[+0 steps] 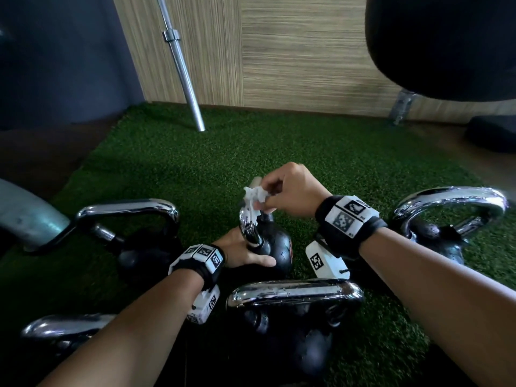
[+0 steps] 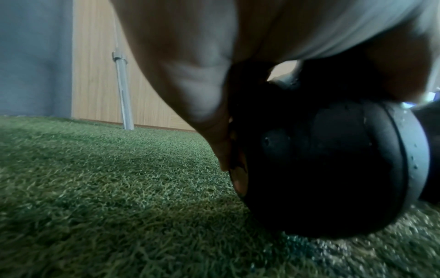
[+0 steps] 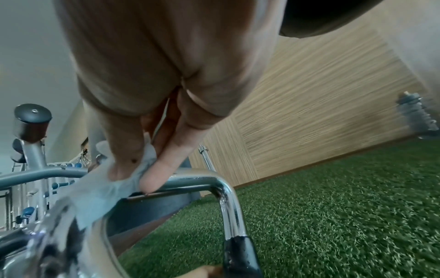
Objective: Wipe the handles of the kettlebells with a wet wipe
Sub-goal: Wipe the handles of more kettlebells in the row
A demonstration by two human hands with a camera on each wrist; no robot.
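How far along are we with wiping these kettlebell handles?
Likely done: the nearest kettlebell's handle shows wet flecks. In hand: the right hand pinches the wet wipe against the middle kettlebell's handle, while the left hand grips its ball. Left: the far-left handle looks dry; the others I cannot judge.

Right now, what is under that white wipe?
The wet wipe, pinched by the right hand, lies on the chrome handle of the middle kettlebell. The handle's stretch beneath it is covered.
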